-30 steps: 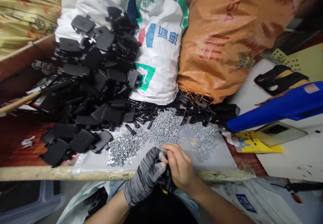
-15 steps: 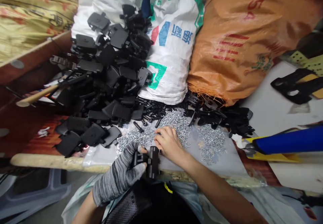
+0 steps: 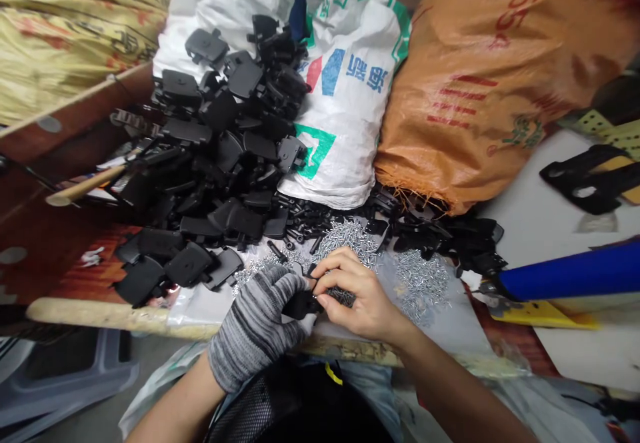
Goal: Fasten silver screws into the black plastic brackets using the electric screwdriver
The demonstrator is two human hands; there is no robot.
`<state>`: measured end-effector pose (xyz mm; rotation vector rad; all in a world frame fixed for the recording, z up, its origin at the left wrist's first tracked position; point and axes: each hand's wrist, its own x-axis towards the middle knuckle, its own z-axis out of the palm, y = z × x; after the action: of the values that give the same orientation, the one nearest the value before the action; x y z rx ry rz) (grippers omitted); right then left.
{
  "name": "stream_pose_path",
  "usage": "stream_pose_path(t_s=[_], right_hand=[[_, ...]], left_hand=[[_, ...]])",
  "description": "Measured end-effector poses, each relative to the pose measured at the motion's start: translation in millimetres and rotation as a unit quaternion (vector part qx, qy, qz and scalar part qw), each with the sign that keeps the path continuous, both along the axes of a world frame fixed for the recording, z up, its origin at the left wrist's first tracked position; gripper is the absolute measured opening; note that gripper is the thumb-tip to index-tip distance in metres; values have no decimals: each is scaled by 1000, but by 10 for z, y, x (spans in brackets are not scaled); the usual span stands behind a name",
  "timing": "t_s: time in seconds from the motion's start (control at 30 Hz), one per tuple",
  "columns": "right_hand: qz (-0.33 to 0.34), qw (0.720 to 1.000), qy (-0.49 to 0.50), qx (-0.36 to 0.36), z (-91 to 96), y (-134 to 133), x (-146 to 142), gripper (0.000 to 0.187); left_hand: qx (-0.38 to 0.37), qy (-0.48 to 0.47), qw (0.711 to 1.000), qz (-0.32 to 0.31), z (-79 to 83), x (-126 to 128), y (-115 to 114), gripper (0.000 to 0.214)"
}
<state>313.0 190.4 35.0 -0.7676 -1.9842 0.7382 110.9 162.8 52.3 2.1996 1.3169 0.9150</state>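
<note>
My left hand [image 3: 263,320], in a grey striped glove with bare fingertips, grips a black plastic part [image 3: 300,304] above the table's front edge. My bare right hand [image 3: 357,293] meets it from the right, its thumb and fingers pinched at the part's right end. Whatever sits in that pinch is too small and covered to make out. Just beyond my hands lie a heap of silvery screws [image 3: 350,235] and a spread of small shiny metal pieces [image 3: 253,263], partly hidden by the glove.
Black plastic covers [image 3: 190,264] are piled high at the left, against white sacks [image 3: 345,130]. An orange sack [image 3: 450,143] leans behind more black parts. Another screw heap [image 3: 423,280] lies at right, near a blue-handled tool [image 3: 575,273]. A wooden handle [image 3: 87,184] sticks out leftward.
My right hand has come back from the screw heap to the black part. My left hand has turned the part, raised it slightly and moved it a little right.
</note>
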Motion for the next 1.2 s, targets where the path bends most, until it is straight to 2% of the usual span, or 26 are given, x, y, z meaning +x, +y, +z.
stream_pose_path(t_s=[0.1, 0.23, 0.3, 0.43, 0.73, 0.83, 0.93, 1.0, 1.1, 1.13, 1.2], right_hand=[[5, 1000, 6, -6, -4, -39, 50, 7], [-28, 997, -67, -7, 28, -98, 87, 7], [-33, 995, -84, -39, 33, -115, 99, 6], [-39, 994, -40, -94, 5, -127, 115, 5], [-77, 996, -29, -38, 29, -185, 95, 10], [-36, 997, -17, -72, 92, -208, 115, 8], [7, 997, 14, -70, 129, -209, 182, 7], [-19, 999, 1, -42, 101, -175, 262, 9], [-111, 991, -72, -21, -62, -80, 379, 12], [-121, 986, -107, -28, -145, -48, 395, 13], [-99, 975, -193, -43, -328, -3, 367, 14]], left_hand=[[-21, -8, 1000, -9, 10, 18, -2, 20], [-5, 21, 999, -28, 4, 23, 33, 21], [8, 33, 999, -39, 2, 21, 57, 21], [9, 25, 998, -53, -5, 24, 86, 21], [26, -8, 999, -32, -28, 31, 61, 26], [-40, -32, 997, -57, 30, 41, 67, 19], [-164, -90, 977, -99, 43, 38, 55, 21], [-225, -137, 959, -106, -1, 18, 29, 21], [-293, -186, 932, -107, -121, -34, -33, 20], [-324, -194, 919, -113, -164, -52, -58, 23], [-388, -201, 891, -125, -239, -76, -112, 31]])
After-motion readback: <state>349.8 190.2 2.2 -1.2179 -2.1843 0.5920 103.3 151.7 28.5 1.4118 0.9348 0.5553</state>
